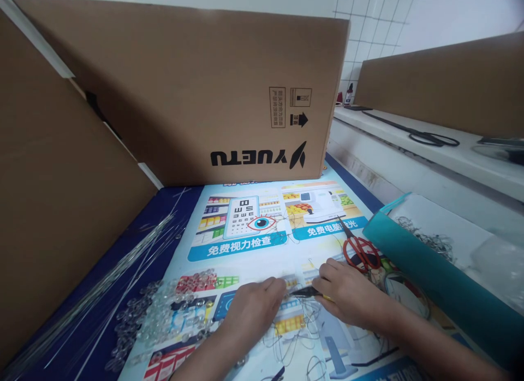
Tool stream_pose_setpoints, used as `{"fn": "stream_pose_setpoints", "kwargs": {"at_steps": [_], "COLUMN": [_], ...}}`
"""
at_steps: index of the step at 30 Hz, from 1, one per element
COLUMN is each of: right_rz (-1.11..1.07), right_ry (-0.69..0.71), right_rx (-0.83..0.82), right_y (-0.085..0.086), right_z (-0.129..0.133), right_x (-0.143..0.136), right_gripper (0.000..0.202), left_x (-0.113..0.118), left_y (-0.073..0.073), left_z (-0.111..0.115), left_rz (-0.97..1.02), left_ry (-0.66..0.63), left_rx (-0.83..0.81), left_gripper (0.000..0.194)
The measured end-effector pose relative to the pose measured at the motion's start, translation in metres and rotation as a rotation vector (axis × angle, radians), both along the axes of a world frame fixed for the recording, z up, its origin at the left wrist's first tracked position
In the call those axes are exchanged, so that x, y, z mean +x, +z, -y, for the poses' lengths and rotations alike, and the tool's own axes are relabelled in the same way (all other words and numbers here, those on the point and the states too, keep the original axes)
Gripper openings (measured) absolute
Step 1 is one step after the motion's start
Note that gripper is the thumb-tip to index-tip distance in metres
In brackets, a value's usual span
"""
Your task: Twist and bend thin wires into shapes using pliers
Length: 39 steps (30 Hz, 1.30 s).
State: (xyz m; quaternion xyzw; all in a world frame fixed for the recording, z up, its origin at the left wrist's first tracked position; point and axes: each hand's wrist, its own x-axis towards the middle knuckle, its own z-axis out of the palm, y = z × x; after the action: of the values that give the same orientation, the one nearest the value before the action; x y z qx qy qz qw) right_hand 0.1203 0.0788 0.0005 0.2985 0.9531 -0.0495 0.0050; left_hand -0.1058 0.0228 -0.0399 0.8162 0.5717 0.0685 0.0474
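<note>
My right hand is closed around the handles of a small pair of pliers, dark-jawed with a bit of yellow on the grip. Its jaws point left and reach the fingertips of my left hand. Those fingers are pinched together at the plier tips, and whatever they hold is too small and hidden to make out. Thin bent wire loops lie on the printed poster sheet below both hands. A spread of clear beads lies left of my left hand.
Red-handled scissors lie just beyond my right hand. A teal-edged box with tangled wire pieces stands at the right. Long straight wires lie at the left. Cardboard panels rise behind. Black scissors rest on a white ledge.
</note>
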Motion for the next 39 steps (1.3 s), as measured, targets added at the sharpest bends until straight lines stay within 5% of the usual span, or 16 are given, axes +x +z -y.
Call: {"fn": "stream_pose_setpoints", "kwargs": {"at_steps": [39], "right_rz": [-0.024], "right_ry": [0.037], "right_rx": [-0.016], "right_y": [-0.0009], "right_z": [-0.0052], "right_x": [0.0006], "right_gripper": [0.019], "left_x": [0.0020], "left_y": [0.0032], "left_z": [-0.0007], "left_rz": [-0.023], "left_ry": [-0.044], "left_rx": [-0.009], "left_gripper": [0.017]}}
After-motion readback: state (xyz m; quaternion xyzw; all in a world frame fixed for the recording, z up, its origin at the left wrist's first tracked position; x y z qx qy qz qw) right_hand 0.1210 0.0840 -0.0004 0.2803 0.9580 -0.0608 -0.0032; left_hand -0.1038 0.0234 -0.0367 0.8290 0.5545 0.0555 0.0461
